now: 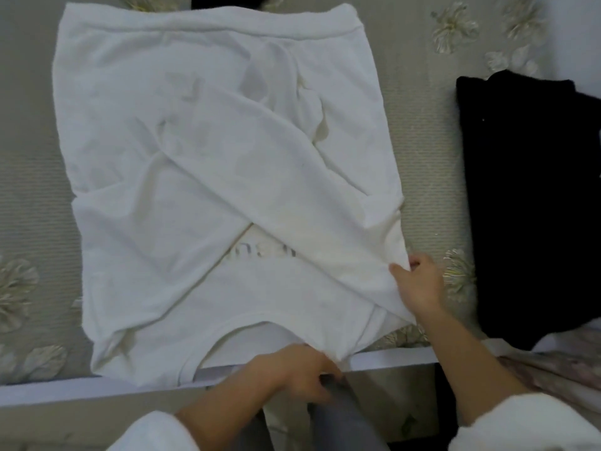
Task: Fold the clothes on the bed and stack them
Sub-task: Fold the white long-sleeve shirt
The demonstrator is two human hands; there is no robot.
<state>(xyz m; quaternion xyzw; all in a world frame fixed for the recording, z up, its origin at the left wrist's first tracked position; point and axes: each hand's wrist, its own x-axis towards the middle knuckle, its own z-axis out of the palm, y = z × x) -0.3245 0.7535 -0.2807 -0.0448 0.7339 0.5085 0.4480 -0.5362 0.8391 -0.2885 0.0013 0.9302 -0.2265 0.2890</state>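
Note:
A white long-sleeved top lies flat on the bed, its collar toward me and its hem at the far side. Both sleeves are folded across the body so that they cross. My left hand grips the cloth at the collar's near edge, by the edge of the bed. My right hand pinches the top's right shoulder edge between thumb and fingers. A folded black garment lies on the bed to the right.
The bed cover is beige with embroidered flowers. Its white front edge runs along the bottom. Another dark garment peeks out behind the top's hem. Pinkish cloth lies at the lower right.

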